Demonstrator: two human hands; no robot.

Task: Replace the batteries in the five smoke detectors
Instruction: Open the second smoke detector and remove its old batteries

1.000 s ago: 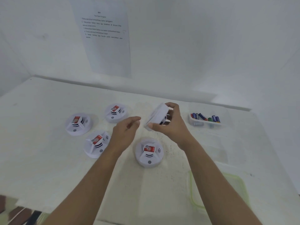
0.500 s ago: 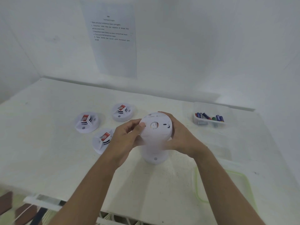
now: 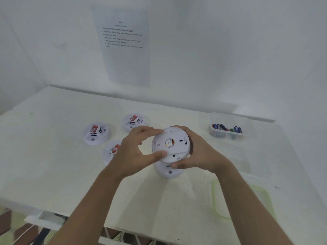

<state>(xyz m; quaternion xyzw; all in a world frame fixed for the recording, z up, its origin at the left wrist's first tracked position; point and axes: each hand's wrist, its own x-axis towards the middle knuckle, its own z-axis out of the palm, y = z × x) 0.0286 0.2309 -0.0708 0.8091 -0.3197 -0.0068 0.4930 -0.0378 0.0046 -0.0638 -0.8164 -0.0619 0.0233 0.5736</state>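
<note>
Fingers of left hand (image 3: 134, 152) and right hand (image 3: 198, 154) curl round the raised smoke detector (image 3: 170, 144).

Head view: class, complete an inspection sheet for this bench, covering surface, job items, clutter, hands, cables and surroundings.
Surface: white table, lightly marked.
Job's things: held detector, back toward camera; four other detectors lying on the table; clear tub of batteries, back right.
Clutter: green-rimmed container, front right.
Hands: left hand and right hand both grip the held detector.
Cables: nothing seen.
Surroundings: printed sheet on white wall.
</note>
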